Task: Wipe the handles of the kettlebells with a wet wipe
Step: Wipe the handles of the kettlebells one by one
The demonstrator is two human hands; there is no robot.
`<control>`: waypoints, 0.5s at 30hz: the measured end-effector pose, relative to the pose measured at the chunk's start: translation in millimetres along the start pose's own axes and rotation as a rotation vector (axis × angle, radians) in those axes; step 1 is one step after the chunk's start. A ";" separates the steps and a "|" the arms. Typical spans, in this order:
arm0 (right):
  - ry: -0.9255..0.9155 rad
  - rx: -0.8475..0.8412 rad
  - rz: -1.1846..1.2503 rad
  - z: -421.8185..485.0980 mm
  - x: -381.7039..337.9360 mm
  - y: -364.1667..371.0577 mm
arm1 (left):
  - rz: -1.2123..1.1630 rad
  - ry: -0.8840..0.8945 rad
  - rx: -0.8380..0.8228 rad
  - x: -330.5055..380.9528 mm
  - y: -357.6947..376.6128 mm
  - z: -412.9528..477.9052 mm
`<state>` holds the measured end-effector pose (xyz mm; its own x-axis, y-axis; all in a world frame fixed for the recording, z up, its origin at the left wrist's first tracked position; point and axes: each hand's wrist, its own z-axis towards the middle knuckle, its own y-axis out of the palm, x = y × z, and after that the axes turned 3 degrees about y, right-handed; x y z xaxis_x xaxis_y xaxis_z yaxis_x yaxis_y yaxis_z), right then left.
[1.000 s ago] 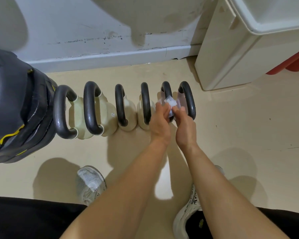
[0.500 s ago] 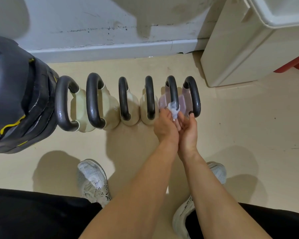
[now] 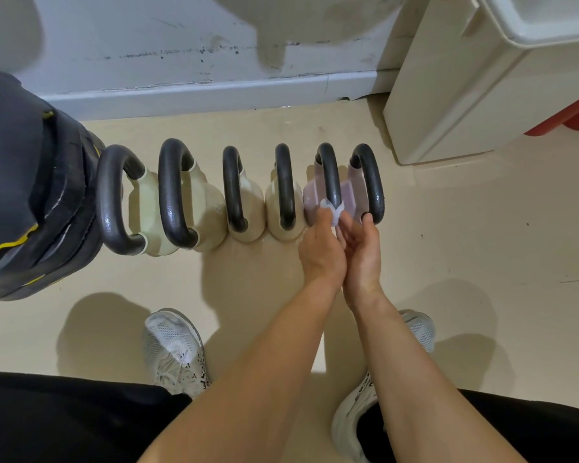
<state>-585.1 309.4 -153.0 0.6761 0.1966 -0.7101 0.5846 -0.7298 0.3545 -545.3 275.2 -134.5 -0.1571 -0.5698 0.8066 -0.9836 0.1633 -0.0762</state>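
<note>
Several kettlebells with dark grey handles stand in a row on the floor. The four on the left are cream, such as the largest (image 3: 147, 208); the two on the right are pale purple. A crumpled white wet wipe (image 3: 332, 212) is wrapped around the near end of the fifth kettlebell's handle (image 3: 329, 175). My left hand (image 3: 321, 248) and my right hand (image 3: 361, 252) meet there and both pinch the wipe against that handle. The sixth kettlebell's handle (image 3: 370, 182) is just right of my right thumb.
A stack of black weight plates (image 3: 20, 182) leans at the left end of the row. A white cabinet (image 3: 475, 88) stands at the back right, with something red (image 3: 572, 115) beside it. The grey wall skirting (image 3: 214, 95) runs behind. My white shoes (image 3: 174, 352) are below.
Both hands have slid the wipe down the fifth kettlebell's handle, from its upper part toward the near lower end. The camera has shifted slightly.
</note>
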 end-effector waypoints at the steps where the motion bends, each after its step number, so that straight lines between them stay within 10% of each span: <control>1: -0.008 0.000 -0.030 -1.1 0.6 0.3 | 0.010 0.039 -0.015 -0.1 -1.7 -2.5; 10: -0.146 -0.057 -0.343 25.2 -25.1 7.5 | 0.282 0.306 -0.147 14.6 -10.8 19.3; 15: -0.141 -0.132 -0.541 39.6 -47.1 18.3 | 0.917 0.706 -0.278 45.2 -14.5 48.8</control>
<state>-624.0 260.8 -137.2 0.2039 0.4240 -0.8824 0.8879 -0.4598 -0.0158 -542.4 207.8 -125.5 -0.6231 0.4060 0.6686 -0.4631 0.4973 -0.7336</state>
